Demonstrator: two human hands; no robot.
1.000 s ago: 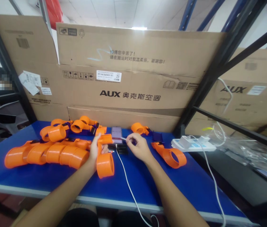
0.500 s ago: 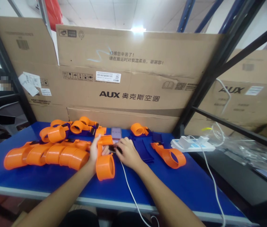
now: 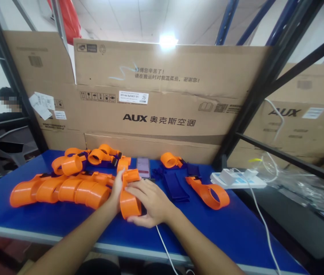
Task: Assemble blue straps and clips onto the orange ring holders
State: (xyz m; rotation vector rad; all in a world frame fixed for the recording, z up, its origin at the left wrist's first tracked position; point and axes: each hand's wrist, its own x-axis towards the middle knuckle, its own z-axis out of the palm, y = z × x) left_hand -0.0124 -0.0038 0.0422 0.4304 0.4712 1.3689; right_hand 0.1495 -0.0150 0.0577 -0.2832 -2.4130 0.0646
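An orange tape dispenser [image 3: 129, 206] is between my two hands above the near middle of the blue table. My left hand [image 3: 117, 191] is closed around its left side. My right hand [image 3: 153, 200] grips its round hub from the right, thumb below and fingers over the front. The right hand hides part of the dispenser and whatever lies behind it. Just left, a row of several orange tape dispensers [image 3: 67, 191] lies close to my left forearm. Dark blue flat pieces [image 3: 175, 186] lie to the right of my right hand.
More dispensers [image 3: 73, 164] sit at the back left, one dispenser [image 3: 170, 160] at the back and another [image 3: 219, 196] to the right. A phone [image 3: 143, 165] lies behind my hands. A power strip [image 3: 236, 179] and a white cable [image 3: 163, 244] are near. Cardboard [image 3: 162, 91] walls the back.
My right hand has left the dark small thing beside the dispenser's handle and moved down onto the round hub. My left hand keeps its hold. The camera view has shifted slightly.
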